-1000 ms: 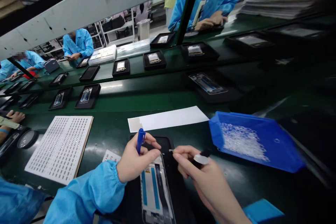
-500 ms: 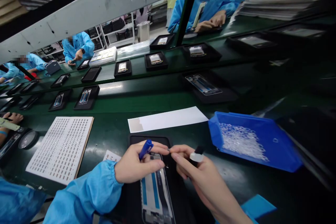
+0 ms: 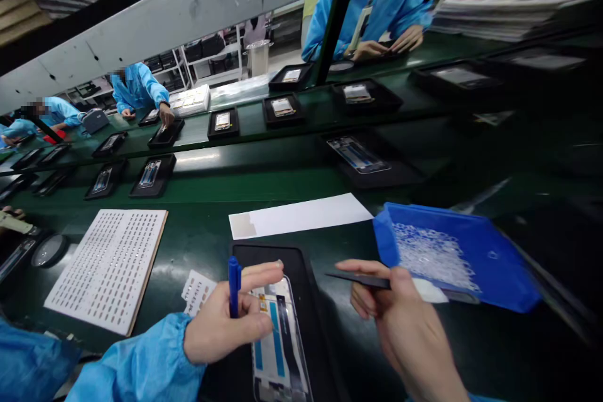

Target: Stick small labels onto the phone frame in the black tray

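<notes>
Pinching dark tweezers [image 3: 362,278], the right hand [image 3: 405,314] was near the blue bin [image 3: 509,270], the tool's tip aimed left toward the black tray [image 3: 298,260]; whether the tips were parted was too small to tell. The left hand [image 3: 226,326] held a blue pen [image 3: 234,289] nearly upright, with thumb and forefinger spread apart over the far-left part of the phone frame [image 3: 267,352]; contact there could not be told. That frame lay in the tray on the tabletop [image 3: 202,245], at the near middle. It looked light and thin, probably stiff at the rim but fragile, with smooth edges likely to slip, so a hold on both long sides seemed best, clear of the blue strips [image 3: 277,339]. Its long axis ran near to far, the far end leaning slightly left, the near end cut off from view.
</notes>
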Motion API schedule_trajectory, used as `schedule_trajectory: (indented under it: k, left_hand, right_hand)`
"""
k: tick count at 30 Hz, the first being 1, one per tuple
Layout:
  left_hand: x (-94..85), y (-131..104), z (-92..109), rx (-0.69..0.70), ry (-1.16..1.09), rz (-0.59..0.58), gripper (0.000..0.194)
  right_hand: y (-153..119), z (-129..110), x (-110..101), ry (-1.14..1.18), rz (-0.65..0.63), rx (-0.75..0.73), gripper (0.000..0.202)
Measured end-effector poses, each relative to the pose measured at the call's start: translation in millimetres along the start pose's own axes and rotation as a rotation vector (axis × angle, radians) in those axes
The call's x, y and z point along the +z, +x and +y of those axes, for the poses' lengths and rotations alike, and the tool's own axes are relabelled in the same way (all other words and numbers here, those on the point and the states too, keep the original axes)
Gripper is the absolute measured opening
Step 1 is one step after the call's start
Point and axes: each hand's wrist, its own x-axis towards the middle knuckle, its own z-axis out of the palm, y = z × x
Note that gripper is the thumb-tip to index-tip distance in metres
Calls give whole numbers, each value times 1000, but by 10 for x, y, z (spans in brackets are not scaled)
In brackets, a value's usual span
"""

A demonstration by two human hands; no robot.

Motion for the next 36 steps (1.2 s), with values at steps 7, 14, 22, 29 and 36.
schedule_trajectory:
  k: [7,14,22,29,36]
  left_hand:
    - [150,-210,-239,-2,-249,52,52]
    - [248,-232,-345,-34,-373,64,55]
    - [287,-218,-379,-41,-375,95,55]
    - [300,-221,-379,-76,-360,120,58]
    - [293,-222,-423,-71,-334,117,58]
  right_hand:
    - [-183,7,168,274,-218,376,52]
    - [-212,40,249,360,-209,454,47]
    - [-260,151,248,228,-132,317,48]
    - [-297,273,243,39,-1,141,39]
    - [-315,115,267,-41,-12,48,36]
